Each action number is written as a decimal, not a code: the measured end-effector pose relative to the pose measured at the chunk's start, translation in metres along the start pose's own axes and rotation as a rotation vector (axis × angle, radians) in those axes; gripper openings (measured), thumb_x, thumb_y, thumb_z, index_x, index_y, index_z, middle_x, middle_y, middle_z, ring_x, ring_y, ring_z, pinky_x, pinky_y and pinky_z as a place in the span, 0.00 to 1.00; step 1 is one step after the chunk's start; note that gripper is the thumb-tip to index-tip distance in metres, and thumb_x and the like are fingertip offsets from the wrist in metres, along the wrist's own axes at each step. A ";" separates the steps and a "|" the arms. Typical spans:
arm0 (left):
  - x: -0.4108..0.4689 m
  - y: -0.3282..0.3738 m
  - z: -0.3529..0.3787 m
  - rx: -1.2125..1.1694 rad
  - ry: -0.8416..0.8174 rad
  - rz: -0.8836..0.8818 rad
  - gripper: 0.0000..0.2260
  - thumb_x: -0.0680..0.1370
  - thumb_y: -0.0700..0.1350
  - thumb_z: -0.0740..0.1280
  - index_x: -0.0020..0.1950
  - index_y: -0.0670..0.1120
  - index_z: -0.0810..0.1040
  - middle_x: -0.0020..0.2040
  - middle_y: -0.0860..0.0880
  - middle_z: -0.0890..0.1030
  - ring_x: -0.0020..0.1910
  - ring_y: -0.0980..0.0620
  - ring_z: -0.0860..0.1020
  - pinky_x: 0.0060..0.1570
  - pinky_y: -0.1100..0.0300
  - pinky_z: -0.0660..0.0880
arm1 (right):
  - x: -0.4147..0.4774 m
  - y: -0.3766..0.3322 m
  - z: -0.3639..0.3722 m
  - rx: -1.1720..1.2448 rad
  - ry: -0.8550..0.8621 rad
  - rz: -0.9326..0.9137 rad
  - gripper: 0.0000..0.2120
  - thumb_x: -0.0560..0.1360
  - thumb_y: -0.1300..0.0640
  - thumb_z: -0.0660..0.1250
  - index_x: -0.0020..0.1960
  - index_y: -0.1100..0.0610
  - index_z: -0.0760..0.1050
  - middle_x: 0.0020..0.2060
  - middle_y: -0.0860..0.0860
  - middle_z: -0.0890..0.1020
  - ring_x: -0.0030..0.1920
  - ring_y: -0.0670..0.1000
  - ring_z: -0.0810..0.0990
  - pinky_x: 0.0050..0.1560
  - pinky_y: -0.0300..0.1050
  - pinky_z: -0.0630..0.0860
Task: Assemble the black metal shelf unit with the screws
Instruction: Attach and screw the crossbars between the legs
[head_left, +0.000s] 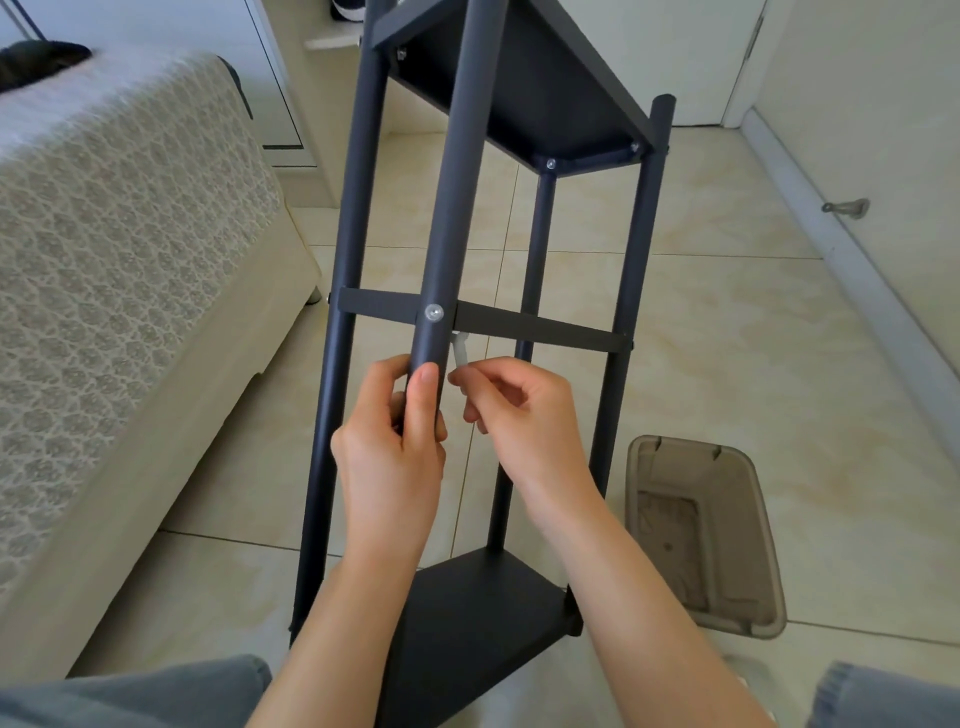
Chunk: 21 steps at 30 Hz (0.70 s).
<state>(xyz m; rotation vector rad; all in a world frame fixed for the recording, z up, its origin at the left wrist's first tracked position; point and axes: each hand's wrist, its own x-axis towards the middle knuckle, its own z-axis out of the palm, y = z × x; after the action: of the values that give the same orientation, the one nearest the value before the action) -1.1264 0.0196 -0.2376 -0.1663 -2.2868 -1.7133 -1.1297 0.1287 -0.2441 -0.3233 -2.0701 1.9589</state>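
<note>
I see the black metal shelf unit (530, 93) leaning towards me over the tiled floor (727, 322), with dark shelf panels at its top and bottom. My left hand (389, 457) is wrapped around the lower end of the front post (452, 182), thumb lying up along the tube. Just above the thumb, a silver screw (434, 313) sits in the post where the crossbar (545, 330) meets it. My right hand (524, 415) pinches a small white plastic piece (460, 356) just beside the post, under the crossbar; what it is I cannot tell. A translucent bin (701, 535) stands on the floor to the right, a lace-covered sofa (130, 234) to the left.
</note>
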 end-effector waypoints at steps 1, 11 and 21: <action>0.001 -0.001 -0.002 -0.009 0.006 0.002 0.13 0.78 0.64 0.59 0.51 0.57 0.76 0.31 0.50 0.76 0.26 0.56 0.72 0.25 0.60 0.71 | 0.000 -0.001 0.000 0.003 -0.009 -0.004 0.06 0.78 0.57 0.69 0.47 0.57 0.84 0.29 0.45 0.79 0.33 0.42 0.78 0.38 0.32 0.75; 0.009 -0.012 -0.019 0.003 0.036 -0.007 0.12 0.75 0.65 0.64 0.48 0.58 0.76 0.31 0.44 0.75 0.26 0.50 0.71 0.27 0.55 0.71 | 0.006 -0.002 0.016 -0.066 -0.044 -0.134 0.06 0.78 0.58 0.69 0.48 0.60 0.84 0.31 0.46 0.80 0.34 0.43 0.80 0.41 0.33 0.76; 0.016 -0.018 -0.025 -0.019 0.017 0.007 0.09 0.82 0.52 0.65 0.44 0.65 0.77 0.30 0.51 0.75 0.26 0.54 0.70 0.25 0.65 0.69 | 0.006 0.013 0.042 -0.088 0.141 -0.345 0.05 0.77 0.60 0.70 0.45 0.61 0.82 0.33 0.49 0.82 0.34 0.46 0.79 0.37 0.35 0.76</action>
<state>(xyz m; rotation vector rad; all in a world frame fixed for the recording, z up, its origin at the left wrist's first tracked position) -1.1423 -0.0103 -0.2437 -0.1627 -2.2561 -1.7271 -1.1504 0.0919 -0.2586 -0.1077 -1.9727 1.6017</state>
